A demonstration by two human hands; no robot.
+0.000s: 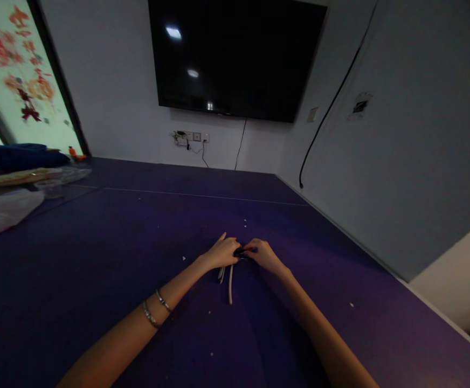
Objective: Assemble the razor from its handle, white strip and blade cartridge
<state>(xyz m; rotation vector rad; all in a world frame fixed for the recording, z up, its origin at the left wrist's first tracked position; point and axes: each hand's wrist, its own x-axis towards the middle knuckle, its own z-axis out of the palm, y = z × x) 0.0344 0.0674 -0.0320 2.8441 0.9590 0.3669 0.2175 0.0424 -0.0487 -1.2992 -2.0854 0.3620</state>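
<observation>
In the head view, my left hand [223, 252] rests low over the purple surface, its fingers closed about a small black object [240, 252]. My right hand [261, 255] pinches the same object from the other side between thumb and fingers. What kind of thing it is cannot be made out. From under my left hand a pale, cord-like strip [230, 285] runs toward me, lying on the surface. Beside it lies a shorter pale and black piece [221, 275]; its upper end is hidden by the hand.
Small white scraps [351, 305] dot the purple surface [138, 258]. At the far left lie clear plastic wrapping [11, 207] and a dark blue bundle [25, 156]. Behind, a television [239, 59] hangs above wall sockets [197, 137]. A black cable [332, 105] hangs along the right wall.
</observation>
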